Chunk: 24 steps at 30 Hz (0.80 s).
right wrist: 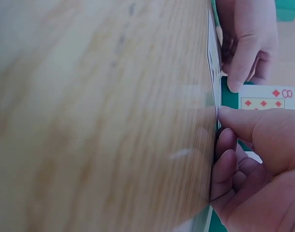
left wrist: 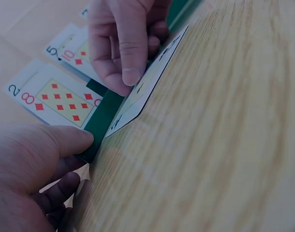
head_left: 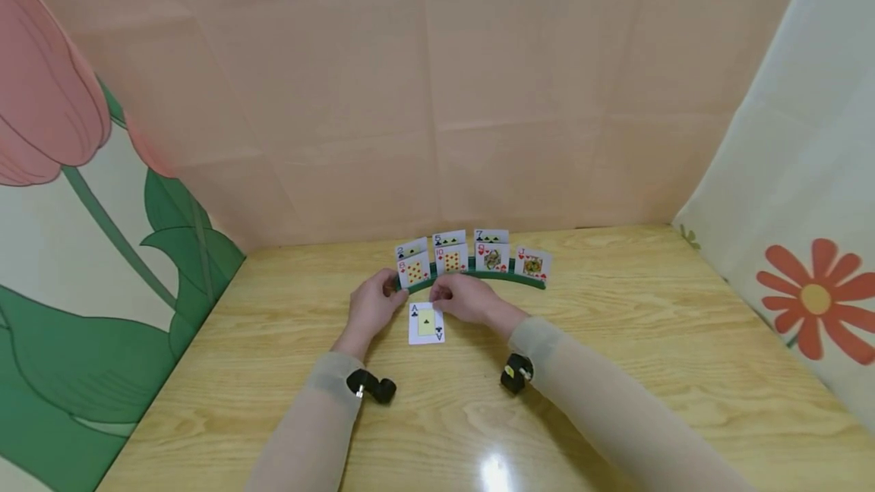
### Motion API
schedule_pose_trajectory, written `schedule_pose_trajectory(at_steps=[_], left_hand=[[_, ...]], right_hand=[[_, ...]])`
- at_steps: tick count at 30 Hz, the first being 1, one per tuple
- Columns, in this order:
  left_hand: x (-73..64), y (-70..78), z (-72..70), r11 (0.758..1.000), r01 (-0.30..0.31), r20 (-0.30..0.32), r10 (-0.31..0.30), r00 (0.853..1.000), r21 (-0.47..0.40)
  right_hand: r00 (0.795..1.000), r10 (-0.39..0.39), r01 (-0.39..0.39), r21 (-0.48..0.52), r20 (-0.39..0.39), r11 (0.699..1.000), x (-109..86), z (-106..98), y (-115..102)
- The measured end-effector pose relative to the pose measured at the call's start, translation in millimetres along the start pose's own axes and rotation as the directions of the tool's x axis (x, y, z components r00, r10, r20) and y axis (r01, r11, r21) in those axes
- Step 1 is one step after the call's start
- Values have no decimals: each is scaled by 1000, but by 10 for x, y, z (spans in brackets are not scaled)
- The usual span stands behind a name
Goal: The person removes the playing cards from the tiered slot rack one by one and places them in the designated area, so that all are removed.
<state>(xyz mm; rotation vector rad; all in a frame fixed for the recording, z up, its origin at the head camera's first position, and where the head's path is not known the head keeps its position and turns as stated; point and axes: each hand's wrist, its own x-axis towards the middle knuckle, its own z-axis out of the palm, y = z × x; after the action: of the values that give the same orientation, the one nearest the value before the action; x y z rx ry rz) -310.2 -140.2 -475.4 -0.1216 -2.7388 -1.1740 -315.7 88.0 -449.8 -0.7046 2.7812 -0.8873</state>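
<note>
A curved green card holder (head_left: 507, 276) stands on the table with two rows of playing cards. In front are the eight of diamonds (head_left: 414, 273), ten of diamonds (head_left: 452, 259), queen of hearts (head_left: 492, 257) and jack of hearts (head_left: 532, 264). My left hand (head_left: 372, 304) grips the holder's left end, its thumb on the green front face beside the eight. Just before the holder is the ace of clubs (head_left: 427, 329), face up and low over the table. My right hand (head_left: 470, 298) pinches its far edge, thumb on the face; the fingers behind it are partly hidden.
Behind the front row stand the two (head_left: 412, 248), five (head_left: 449, 238) and seven (head_left: 491, 235) of clubs. A pinkish cloth wall (head_left: 437, 97) rises behind the wooden table (head_left: 615, 325); flower-printed cloths flank both sides.
</note>
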Motion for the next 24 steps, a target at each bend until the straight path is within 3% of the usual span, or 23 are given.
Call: schedule_pose_trajectory(at_steps=[11, 19, 24], left_hand=[[-8, -2, 25, 1000, 15, 20, -15, 1000, 1], [-14, -14, 18, 1000, 15, 7, -15, 1000, 2], [-13, -4, 5, 1000, 7, 2, -7, 1000, 9]], right_hand=[[1000, 17, -12, 189, -21, 982, -87, -48, 105], [1000, 20, -15, 355, -10, 935, -287, -143, 66], [999, 14, 8, 429, -47, 903, -481, -276, -45]])
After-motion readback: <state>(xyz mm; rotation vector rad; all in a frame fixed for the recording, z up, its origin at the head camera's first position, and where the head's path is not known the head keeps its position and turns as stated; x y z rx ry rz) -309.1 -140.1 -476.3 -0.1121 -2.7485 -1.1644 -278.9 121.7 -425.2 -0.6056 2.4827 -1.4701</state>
